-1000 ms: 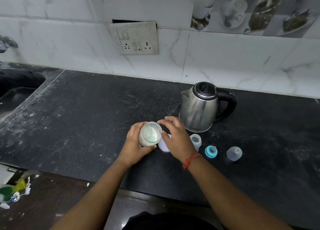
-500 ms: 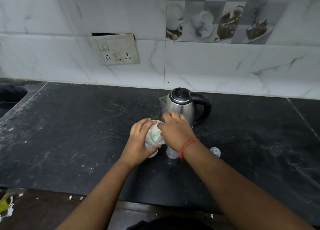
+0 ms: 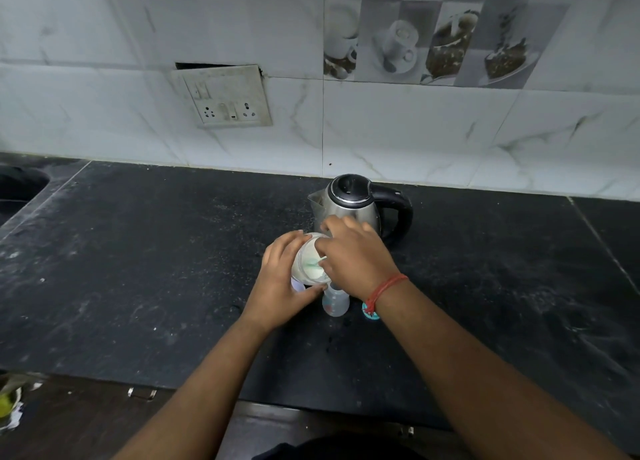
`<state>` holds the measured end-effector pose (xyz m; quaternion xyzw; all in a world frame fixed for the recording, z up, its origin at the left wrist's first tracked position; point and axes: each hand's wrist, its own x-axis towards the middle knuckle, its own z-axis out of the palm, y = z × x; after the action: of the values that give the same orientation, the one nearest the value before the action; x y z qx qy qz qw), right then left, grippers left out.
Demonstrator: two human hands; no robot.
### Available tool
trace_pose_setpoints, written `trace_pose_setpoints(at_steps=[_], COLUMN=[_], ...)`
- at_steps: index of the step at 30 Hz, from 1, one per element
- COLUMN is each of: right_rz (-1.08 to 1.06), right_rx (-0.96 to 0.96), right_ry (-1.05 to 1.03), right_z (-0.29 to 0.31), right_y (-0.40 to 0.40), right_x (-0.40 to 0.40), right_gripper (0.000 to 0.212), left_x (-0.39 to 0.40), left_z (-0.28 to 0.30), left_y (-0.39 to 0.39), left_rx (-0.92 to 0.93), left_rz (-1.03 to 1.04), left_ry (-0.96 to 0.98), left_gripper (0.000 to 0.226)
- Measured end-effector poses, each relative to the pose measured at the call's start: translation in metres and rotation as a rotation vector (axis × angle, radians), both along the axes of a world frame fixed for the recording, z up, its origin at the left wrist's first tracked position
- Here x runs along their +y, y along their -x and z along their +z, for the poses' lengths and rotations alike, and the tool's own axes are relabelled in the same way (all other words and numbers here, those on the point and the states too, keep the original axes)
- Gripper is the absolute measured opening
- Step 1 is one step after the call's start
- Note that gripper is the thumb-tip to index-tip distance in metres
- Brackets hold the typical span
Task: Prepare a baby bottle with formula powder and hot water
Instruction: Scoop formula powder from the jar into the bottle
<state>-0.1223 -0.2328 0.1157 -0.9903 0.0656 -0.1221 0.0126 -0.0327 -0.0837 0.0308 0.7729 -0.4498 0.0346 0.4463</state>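
Jar (image 3: 306, 262): tilted, mouth up toward camera; left hand (image 3: 282, 279) grips it.
Right hand (image 3: 353, 257): fingers now probably pinching green scoop (image 3: 313, 263) inside.

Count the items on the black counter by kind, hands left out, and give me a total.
Kettle: 1
Powder jar, held in the left hand: 1
Green scoop in the jar, right hand at it: 1
Clear bottle: 1
Teal ring, mostly hidden by the wrist: 1
Pale lid under the jar, partly hidden: 1
Total: 6
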Motion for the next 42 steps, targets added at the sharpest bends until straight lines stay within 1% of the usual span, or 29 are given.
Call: trace_pose_setpoints(at_steps=[6, 10, 15, 18, 20, 24, 26, 27, 29, 36, 42], right_rz=[-0.001, 0.011, -0.053, -0.084, -0.097, -0.201, -0.259, -0.277, -0.29, -0.232, -0.238], right_rx=[0.033, 0.112, 0.177, 0.153, 0.141, 0.058, -0.001, -0.016, -0.013, -0.014, -0.041], right_ry=[-0.001, -0.092, -0.386, -0.635, -0.763, -0.965, -1.015, -1.006, -0.914, -0.555, -0.584], right_z=[0.001, 0.002, 0.004, 0.008, 0.012, 0.012, 0.008, 0.007, 0.003, -0.001, -0.006], right_y=[-0.005, -0.007, -0.011, -0.012, -0.01, -0.005, -0.002, -0.001, 0.002, 0.005, 0.005], right_x=[0.001, 0.003, 0.001, -0.001, -0.004, -0.007, -0.007, -0.007, -0.007, 0.003, 0.003], right_gripper=[0.009, 0.013, 0.008, 0.006, 0.005, 0.02, 0.018, 0.015, 0.012, 0.015, 0.016], left_x=[0.001, 0.002, 0.005, 0.007, 0.009, 0.014, 0.015, 0.015, 0.016, 0.018, 0.02], left_z=[0.004, 0.007, 0.008, 0.005, 0.003, 0.001, 0.001, 0.0, 0.0, -0.005, -0.005], left_y=[-0.001, -0.002, -0.005, -0.007, -0.009, -0.011, -0.011, -0.011, -0.011, -0.01, -0.01], left_rx=[-0.038, -0.044, -0.036, -0.025, -0.018, 0.018, 0.027, 0.033, 0.044, 0.081, 0.088], left_rz=[0.005, 0.0, -0.009, 0.006, 0.021, 0.051, 0.059, 0.062, 0.071, 0.079, 0.083], left_ry=[0.003, -0.011, -0.021, -0.04, -0.048, -0.056, -0.049, -0.042, -0.04, -0.051, -0.059], left_gripper=[0.086, 0.086, 0.082, 0.081, 0.082, 0.088, 0.089, 0.089, 0.09, 0.09, 0.09])
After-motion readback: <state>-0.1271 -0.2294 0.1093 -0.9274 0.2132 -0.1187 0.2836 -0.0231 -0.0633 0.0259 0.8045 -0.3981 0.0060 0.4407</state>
